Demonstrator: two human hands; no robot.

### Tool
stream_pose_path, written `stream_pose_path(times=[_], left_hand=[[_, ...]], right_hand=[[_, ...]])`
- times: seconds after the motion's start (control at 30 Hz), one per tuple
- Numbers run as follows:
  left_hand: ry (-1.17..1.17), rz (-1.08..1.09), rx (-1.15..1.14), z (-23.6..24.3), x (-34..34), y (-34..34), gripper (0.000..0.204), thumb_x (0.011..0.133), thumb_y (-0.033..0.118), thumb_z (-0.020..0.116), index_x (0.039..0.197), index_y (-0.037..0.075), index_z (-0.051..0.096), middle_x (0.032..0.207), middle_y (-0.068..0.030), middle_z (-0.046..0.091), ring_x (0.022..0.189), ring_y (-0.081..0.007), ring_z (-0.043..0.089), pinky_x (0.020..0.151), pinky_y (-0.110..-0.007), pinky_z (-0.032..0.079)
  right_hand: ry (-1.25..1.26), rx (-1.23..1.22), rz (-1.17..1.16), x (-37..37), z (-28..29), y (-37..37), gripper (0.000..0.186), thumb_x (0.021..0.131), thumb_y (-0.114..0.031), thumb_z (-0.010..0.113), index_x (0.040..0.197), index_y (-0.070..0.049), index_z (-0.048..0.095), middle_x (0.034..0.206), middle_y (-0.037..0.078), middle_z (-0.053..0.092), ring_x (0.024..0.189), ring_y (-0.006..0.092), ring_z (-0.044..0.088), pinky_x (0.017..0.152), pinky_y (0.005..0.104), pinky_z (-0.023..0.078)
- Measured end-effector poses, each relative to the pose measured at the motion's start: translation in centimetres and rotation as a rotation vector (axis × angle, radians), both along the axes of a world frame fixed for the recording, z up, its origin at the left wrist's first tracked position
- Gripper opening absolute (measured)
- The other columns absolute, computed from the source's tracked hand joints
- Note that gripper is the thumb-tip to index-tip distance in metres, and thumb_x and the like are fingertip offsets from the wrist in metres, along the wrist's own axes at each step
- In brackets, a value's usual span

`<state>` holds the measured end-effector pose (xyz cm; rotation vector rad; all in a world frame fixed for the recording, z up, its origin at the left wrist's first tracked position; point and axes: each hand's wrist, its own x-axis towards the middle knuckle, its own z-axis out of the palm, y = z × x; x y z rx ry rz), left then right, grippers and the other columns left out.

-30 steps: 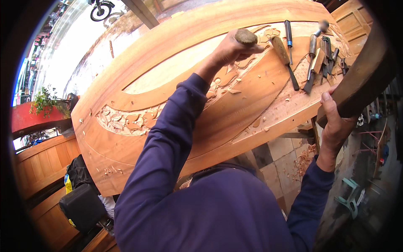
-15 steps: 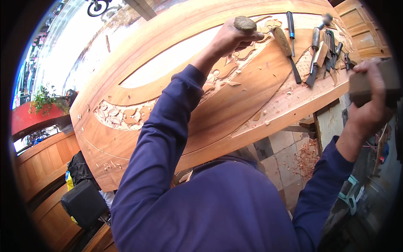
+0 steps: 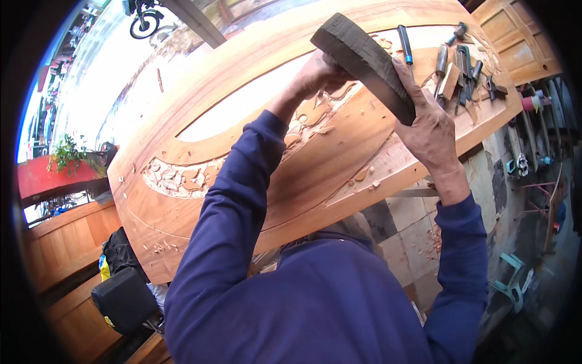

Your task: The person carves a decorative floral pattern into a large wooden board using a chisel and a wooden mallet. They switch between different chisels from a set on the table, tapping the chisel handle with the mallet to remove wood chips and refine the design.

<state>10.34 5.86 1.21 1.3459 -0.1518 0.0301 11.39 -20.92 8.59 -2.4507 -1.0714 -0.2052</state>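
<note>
My right hand [image 3: 430, 130] is closed round one end of a dark wooden block [image 3: 364, 60], which slants above the work. The block's far end covers the fingers of my left hand [image 3: 312, 79], which is closed over the carved band. What it grips is hidden now; the earlier view shows the round, worn end of a wooden chisel handle there. Beneath both hands lies a large wooden panel [image 3: 291, 188], with carved leaves and flowers [image 3: 182, 177] along a pale, curved area.
On the panel's right lie a blue-black-handled tool [image 3: 405, 43], a wooden-handled chisel [image 3: 441, 64], a small wood block [image 3: 450, 80] and several dark tools. Shavings [image 3: 162, 244] are scattered on the panel. A black case [image 3: 124, 298] stands at lower left; panelled wooden doors [image 3: 518, 39] are behind.
My right hand has swung the block leftward from the far right, over my left hand. The block now hides the chisel handle end. My view has shifted slightly.
</note>
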Motion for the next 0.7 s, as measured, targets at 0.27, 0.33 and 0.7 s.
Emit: stream_pose_path(times=[0.27,0.33,0.7], left_hand=[[0.187,0.045,0.014,0.1,3.2,-1.2,0.033,0.089,0.015,0.082,0.07,0.012,0.054,0.059,0.0057,0.038,0.049,-0.0056,0.031,0.046,-0.029,0.022],[0.12,0.165,0.028,0.6,0.7,-1.0,0.033,0.088,0.015,0.083,0.071,0.011,0.055,0.059,0.006,0.039,0.049,-0.0053,0.033,0.046,-0.028,0.022],[0.042,0.23,-0.065,-0.9,0.1,-0.8,0.028,0.085,0.018,0.084,0.075,0.009,0.059,0.058,0.0069,0.041,0.047,-0.0042,0.032,0.044,-0.026,0.02]], right_hand=[[0.179,0.413,-0.071,-1.1,-0.6,-3.2,0.095,0.082,-0.004,0.075,0.166,-0.027,0.036,0.135,0.012,0.072,0.106,0.0234,0.075,0.09,0.0379,0.061],[0.259,0.53,-0.115,-1.6,0.2,-4.0,0.086,0.084,-0.001,0.077,0.161,-0.017,0.042,0.124,0.005,0.071,0.103,0.015,0.069,0.092,0.0304,0.056],[-0.046,0.348,0.144,2.9,-0.8,0.8,0.059,0.085,-0.003,0.072,0.142,-0.01,0.059,0.102,0.015,0.071,0.086,0.0307,0.073,0.074,0.0375,0.058]])
